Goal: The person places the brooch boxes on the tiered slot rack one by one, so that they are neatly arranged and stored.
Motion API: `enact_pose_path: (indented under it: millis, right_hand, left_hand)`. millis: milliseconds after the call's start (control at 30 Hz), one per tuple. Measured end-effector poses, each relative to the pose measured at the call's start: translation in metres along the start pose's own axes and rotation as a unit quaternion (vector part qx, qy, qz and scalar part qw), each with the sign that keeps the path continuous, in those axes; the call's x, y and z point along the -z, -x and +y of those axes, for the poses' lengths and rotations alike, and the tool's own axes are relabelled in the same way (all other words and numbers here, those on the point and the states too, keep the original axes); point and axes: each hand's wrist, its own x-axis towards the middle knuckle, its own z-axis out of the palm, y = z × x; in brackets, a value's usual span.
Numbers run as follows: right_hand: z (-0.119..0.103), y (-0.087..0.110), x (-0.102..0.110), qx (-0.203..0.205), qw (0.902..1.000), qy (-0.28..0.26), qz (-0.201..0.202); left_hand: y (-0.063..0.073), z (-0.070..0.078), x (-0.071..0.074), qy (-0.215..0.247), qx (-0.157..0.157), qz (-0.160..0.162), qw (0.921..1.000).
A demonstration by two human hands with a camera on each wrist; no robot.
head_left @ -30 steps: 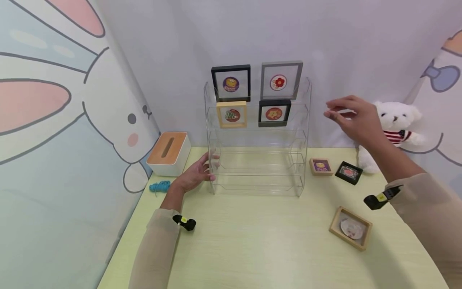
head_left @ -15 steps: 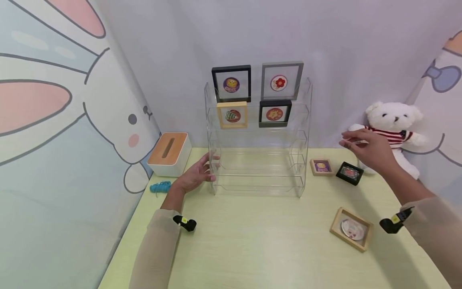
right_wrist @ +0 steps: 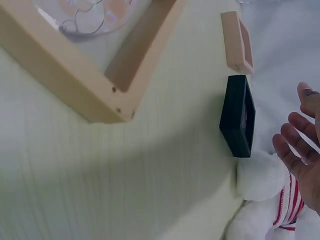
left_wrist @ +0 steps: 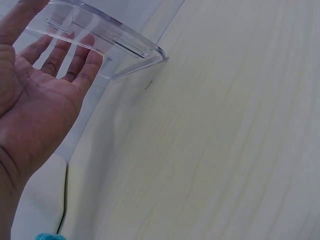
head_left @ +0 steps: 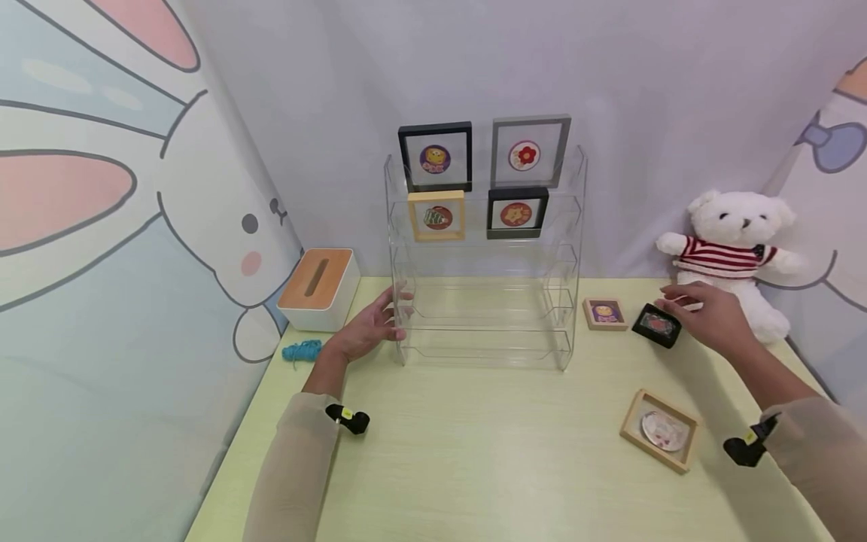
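A clear acrylic tiered rack (head_left: 484,339) stands at the middle back. My left hand (head_left: 366,331) rests against its left side, thumb at the front edge and fingers spread; in the left wrist view this hand (left_wrist: 55,95) has its fingertips at the clear side panel. On the right, my right hand (head_left: 711,316) is over a small black frame (head_left: 657,325) lying on the table. The right wrist view has the right hand (right_wrist: 302,145) with fingers spread, apart from the black frame (right_wrist: 238,116). Nothing is in its grasp.
Upper tiers hold a black frame (head_left: 436,158), a grey frame (head_left: 530,152), a yellow frame (head_left: 436,216) and a smaller black frame (head_left: 517,214). Wooden frames (head_left: 605,314) (head_left: 658,430) lie right. A teddy bear (head_left: 728,248), tissue box (head_left: 318,290) and blue yarn (head_left: 301,351) are around.
My right hand has come down from beside the rack's upper part, moving right past the teddy bear to the small black frame. The left hand has stayed at the rack's side.
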Motion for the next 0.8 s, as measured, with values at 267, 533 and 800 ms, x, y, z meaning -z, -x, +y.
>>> enact_pose_path:
  millis: [267, 533, 800]
  right_hand:
    - [0.023, 0.009, -0.007, -0.017, 0.9972, 0.073, -0.009]
    - [0.027, 0.012, -0.011, -0.109, 0.9854, 0.111, -0.07]
    - [0.025, 0.013, -0.02, -0.118, 0.984, 0.114, -0.07]
  left_hand:
    - [0.0, 0.0, 0.001, 0.005, 0.002, 0.001, 1.0]
    - [-0.001, -0.001, 0.0, -0.004, 0.001, 0.002, 1.0]
    - [0.0, -0.001, -0.001, -0.006, 0.004, 0.006, 1.0]
